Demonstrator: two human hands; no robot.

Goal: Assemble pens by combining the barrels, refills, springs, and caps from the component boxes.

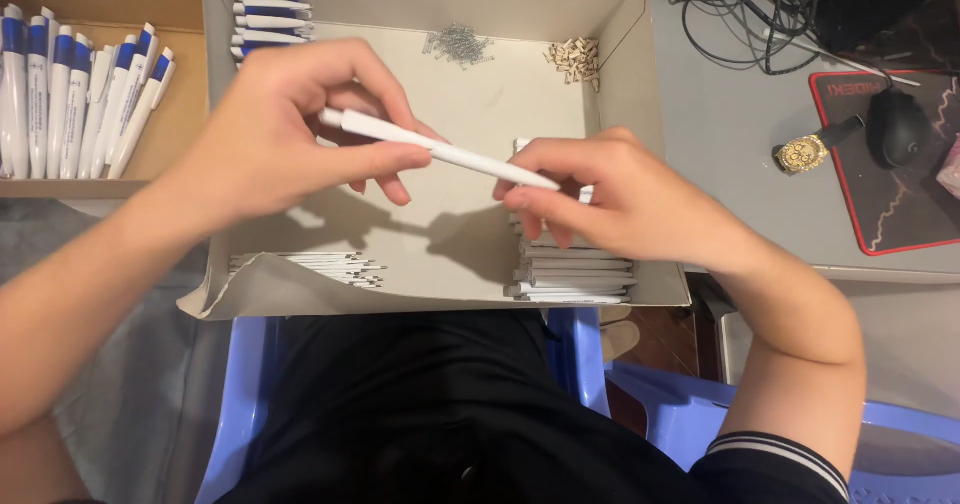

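A single camera worn on the person's head looks steeply down and slightly forward, close above an open, shallow cardboard box (620, 54) resting over the lap. The grey desk surface (730, 114) fills the upper right, a pale blue plastic stool (240, 384) the bottom.

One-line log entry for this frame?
left hand: grips white pen barrel | right hand: grips its other end | over cardboard box | springs at box back
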